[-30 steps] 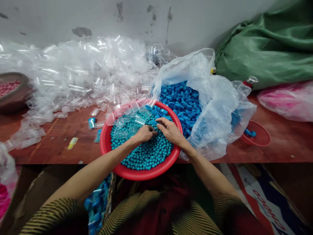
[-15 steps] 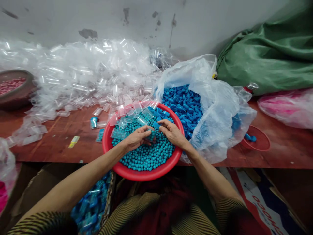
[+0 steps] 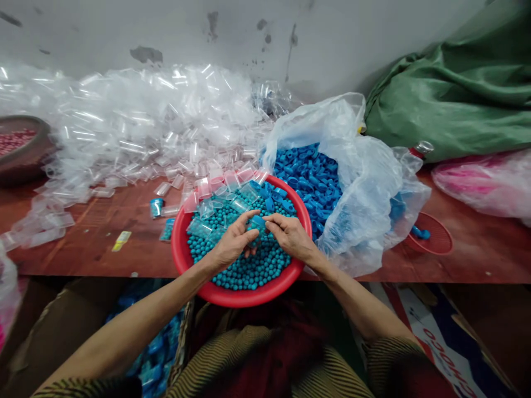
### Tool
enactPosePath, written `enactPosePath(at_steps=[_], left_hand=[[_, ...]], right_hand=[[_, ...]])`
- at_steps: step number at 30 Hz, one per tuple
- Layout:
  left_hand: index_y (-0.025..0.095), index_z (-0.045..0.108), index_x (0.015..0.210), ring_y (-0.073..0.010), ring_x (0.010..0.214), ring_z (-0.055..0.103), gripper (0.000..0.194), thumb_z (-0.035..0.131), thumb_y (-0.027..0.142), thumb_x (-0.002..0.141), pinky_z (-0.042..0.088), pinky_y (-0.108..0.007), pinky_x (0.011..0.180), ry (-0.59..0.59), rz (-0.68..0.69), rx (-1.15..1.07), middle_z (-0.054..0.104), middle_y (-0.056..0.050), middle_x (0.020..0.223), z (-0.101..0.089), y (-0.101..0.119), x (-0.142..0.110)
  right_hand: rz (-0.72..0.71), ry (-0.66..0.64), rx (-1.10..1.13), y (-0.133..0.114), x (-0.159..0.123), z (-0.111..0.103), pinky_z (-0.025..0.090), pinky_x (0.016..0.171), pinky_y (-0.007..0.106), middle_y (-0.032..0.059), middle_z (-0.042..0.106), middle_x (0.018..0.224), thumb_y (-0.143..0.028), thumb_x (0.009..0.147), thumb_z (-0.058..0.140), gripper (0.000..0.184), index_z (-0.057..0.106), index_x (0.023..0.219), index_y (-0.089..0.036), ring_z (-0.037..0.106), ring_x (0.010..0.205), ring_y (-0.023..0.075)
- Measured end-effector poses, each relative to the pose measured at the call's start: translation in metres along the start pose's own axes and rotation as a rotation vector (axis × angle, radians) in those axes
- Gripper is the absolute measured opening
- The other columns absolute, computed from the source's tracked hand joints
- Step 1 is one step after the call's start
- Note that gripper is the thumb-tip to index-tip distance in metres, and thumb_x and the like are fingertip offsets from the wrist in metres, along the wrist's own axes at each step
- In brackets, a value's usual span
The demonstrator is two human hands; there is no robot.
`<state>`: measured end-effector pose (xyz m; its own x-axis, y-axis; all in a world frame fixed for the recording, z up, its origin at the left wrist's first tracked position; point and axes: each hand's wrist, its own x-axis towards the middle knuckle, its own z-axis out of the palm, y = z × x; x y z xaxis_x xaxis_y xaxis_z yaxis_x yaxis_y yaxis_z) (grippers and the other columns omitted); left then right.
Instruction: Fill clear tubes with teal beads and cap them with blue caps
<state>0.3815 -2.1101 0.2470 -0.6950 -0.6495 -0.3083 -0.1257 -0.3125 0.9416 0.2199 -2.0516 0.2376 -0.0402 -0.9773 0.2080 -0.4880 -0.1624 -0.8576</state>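
Note:
Over the red basin [image 3: 244,299], my left hand [image 3: 232,240] closes around a small clear plastic cup holding teal balls, partly hidden by the fingers. My right hand [image 3: 291,236] pinches a blue cap [image 3: 258,221] at the cup's top; whether it is fully seated I cannot tell. Beneath both hands, teal balls [image 3: 249,276] fill the basin. Loose blue caps [image 3: 276,198] lie on the balls at the basin's back right, with clear cups [image 3: 203,207] at its back left.
Clear plastic cups [image 3: 157,116] are heaped along the wall. A plastic bag [image 3: 357,182] of blue caps stands right of the basin, with a small red basket [image 3: 440,237] beyond. One capped cup [image 3: 156,208] stands at left. Below the table edge sits a box of blue items [image 3: 153,354].
My right hand has brought the blue cap leftward from the loose caps to the top of the cup. My left hand has turned the cup slightly upward. The view has shifted a little.

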Motion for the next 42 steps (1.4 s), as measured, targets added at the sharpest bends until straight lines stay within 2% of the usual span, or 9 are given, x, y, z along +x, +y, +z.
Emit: enactPosePath(at_steps=[7,13,20,24,29,33,36,39,42], left_hand=[[0.018,0.046,0.119,-0.0049,0.042,0.040,0.054,0.065,0.037,0.072,0.031,-0.018,0.036,0.105,0.043,0.008,0.045,0.007,0.058,0.004,0.009,-0.006],[0.017,0.045,0.121,-0.0046,0.042,0.036,0.059,0.066,0.040,0.071,0.031,-0.018,0.037,0.069,-0.001,-0.033,0.044,0.007,0.059,0.003,0.011,-0.008],[0.020,0.049,0.106,-0.0051,0.044,0.039,0.044,0.067,0.038,0.070,0.032,-0.017,0.036,0.118,0.017,-0.044,0.045,0.007,0.061,0.007,0.007,-0.006],[0.020,0.047,0.106,-0.0038,0.039,0.039,0.039,0.062,0.039,0.075,0.031,-0.017,0.034,0.144,0.032,0.012,0.046,0.008,0.061,0.007,0.004,-0.007],[0.021,0.040,0.113,-0.0058,0.038,0.048,0.040,0.055,0.040,0.081,0.032,-0.016,0.033,0.078,0.050,0.135,0.049,0.007,0.063,-0.001,0.006,-0.008],[0.020,0.038,0.114,-0.0059,0.037,0.047,0.035,0.049,0.035,0.084,0.033,-0.016,0.033,0.049,0.028,0.171,0.047,0.007,0.063,0.002,0.008,-0.010],[0.020,0.035,0.124,-0.0051,0.038,0.044,0.041,0.047,0.028,0.085,0.035,-0.018,0.036,0.086,0.058,0.234,0.044,0.007,0.063,0.008,0.007,-0.011],[0.021,0.033,0.132,-0.0046,0.041,0.040,0.050,0.048,0.023,0.084,0.036,-0.019,0.041,0.120,0.126,0.267,0.045,0.006,0.065,0.011,0.003,-0.010],[0.020,0.034,0.134,-0.0067,0.048,0.040,0.054,0.049,0.023,0.083,0.038,-0.021,0.048,0.123,0.167,0.213,0.047,0.005,0.067,0.011,0.000,-0.011]], right_hand=[[-0.092,-0.006,0.031,0.003,0.000,0.004,0.048,0.062,0.026,0.0020,0.068,0.073,-0.024,0.087,0.047,0.025,0.069,0.097,-0.020,0.062,0.065,0.0145],[-0.074,0.082,0.018,-0.002,-0.006,0.012,0.051,0.068,0.028,0.0055,0.070,0.082,-0.025,0.088,0.045,0.028,0.068,0.103,-0.019,0.065,0.072,0.0164],[-0.110,-0.059,0.078,0.005,-0.002,0.005,0.048,0.059,0.025,0.0010,0.066,0.068,-0.027,0.087,0.047,0.025,0.071,0.095,-0.021,0.060,0.060,0.0138],[-0.128,-0.075,0.076,0.007,0.000,-0.001,0.049,0.069,0.027,0.0038,0.067,0.081,-0.024,0.086,0.050,0.022,0.069,0.097,-0.020,0.062,0.073,0.0154],[0.121,-0.183,0.432,0.007,0.009,-0.013,0.050,0.057,0.024,0.0007,0.061,0.085,-0.029,0.078,0.059,0.030,0.063,0.107,-0.020,0.056,0.058,0.0089],[0.321,-0.021,0.638,0.008,0.013,-0.008,0.052,0.055,0.026,-0.0001,0.062,0.084,-0.031,0.070,0.067,0.056,0.051,0.122,-0.018,0.057,0.055,0.0095],[0.311,0.048,0.506,0.006,0.011,-0.001,0.055,0.061,0.031,0.0044,0.067,0.093,-0.033,0.074,0.063,0.050,0.053,0.121,-0.018,0.062,0.065,0.0144],[0.160,-0.028,0.215,-0.002,0.005,0.003,0.052,0.084,0.040,0.0094,0.065,0.109,-0.033,0.083,0.052,0.040,0.056,0.121,-0.019,0.064,0.095,0.0228],[-0.006,-0.163,-0.045,-0.012,-0.003,0.006,0.044,0.097,0.047,0.0165,0.051,0.131,-0.039,0.080,0.059,0.065,0.039,0.137,-0.016,0.050,0.120,0.0304]])
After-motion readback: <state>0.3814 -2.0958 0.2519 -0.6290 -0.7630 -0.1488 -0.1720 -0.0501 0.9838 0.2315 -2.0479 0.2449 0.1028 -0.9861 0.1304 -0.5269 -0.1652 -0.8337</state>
